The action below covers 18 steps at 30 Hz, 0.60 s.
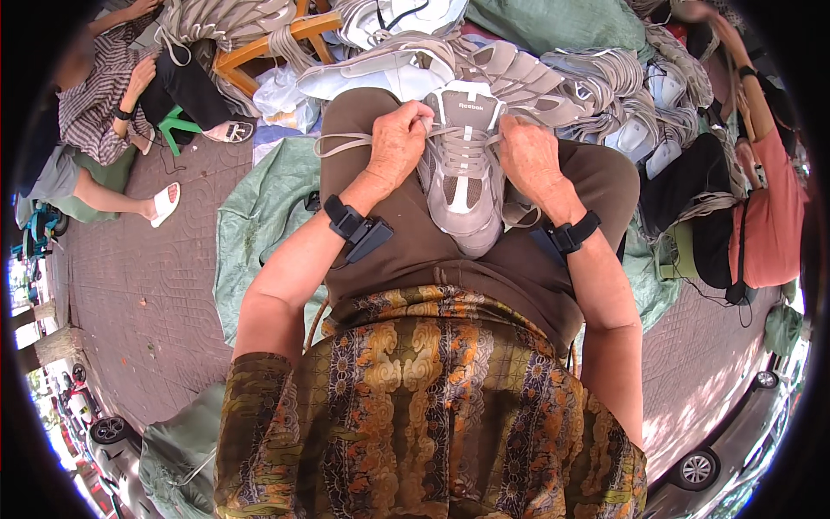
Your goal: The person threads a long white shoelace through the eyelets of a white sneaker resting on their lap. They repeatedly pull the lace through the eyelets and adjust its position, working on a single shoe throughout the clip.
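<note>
A grey and white sneaker (464, 212) rests between my thighs, its toe toward me and its tongue standing up at the far end. Beige shoelace (468, 149) crosses the upper in several rows. My left hand (398, 145) is closed in a pinch on the lace at the shoe's left side, and a loose length loops out beyond the wrist. On the other side, my right hand (530, 156) has curled fingers closed on the lace by the top eyelets. Its fingertips are partly hidden. A dark strap with a small box is on each wrist.
Ahead lies a heap of grey and white shoe uppers (510, 73), beside a wooden stool frame (277, 52). Green sacking (264, 225) spreads under my legs. People sit at left and right; a green stool (177, 128) stands at left. Parked cars (697, 469) line the edges.
</note>
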Tool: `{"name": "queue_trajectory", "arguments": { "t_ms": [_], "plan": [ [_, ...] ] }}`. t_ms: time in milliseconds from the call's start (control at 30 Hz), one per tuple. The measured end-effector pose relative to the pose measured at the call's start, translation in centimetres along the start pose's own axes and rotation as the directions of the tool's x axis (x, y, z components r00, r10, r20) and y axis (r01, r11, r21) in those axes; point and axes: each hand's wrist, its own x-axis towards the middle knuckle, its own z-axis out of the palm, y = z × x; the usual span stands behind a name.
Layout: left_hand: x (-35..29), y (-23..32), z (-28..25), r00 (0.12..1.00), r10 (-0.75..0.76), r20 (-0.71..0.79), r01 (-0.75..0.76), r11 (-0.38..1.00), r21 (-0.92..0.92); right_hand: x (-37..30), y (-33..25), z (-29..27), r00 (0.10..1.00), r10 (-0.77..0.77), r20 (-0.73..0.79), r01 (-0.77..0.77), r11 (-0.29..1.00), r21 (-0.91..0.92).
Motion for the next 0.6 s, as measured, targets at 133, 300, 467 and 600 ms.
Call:
{"name": "queue_trajectory", "arguments": {
  "t_ms": [133,300,467,600],
  "plan": [
    [-0.1,-0.2,0.1,0.996,0.092,-0.010,-0.091,0.994,0.055,0.9,-1.0,-0.4,0.994,-0.088,0.062,0.097,0.983,-0.155],
    [-0.3,-0.5,-0.3,0.981,0.175,0.085,-0.186,0.972,0.144,0.8,0.3,0.3,0.997,0.022,0.079,-0.025,0.999,0.038],
    [0.0,-0.4,-0.5,0.972,0.194,0.131,-0.216,0.960,0.179,0.5,1.7,1.6,0.999,0.031,0.031,-0.035,0.990,0.134],
    [0.4,-0.2,-0.6,0.940,0.279,0.195,-0.319,0.921,0.223,0.6,1.6,1.5,0.999,0.031,0.043,-0.036,0.991,0.126]
  ]
}}
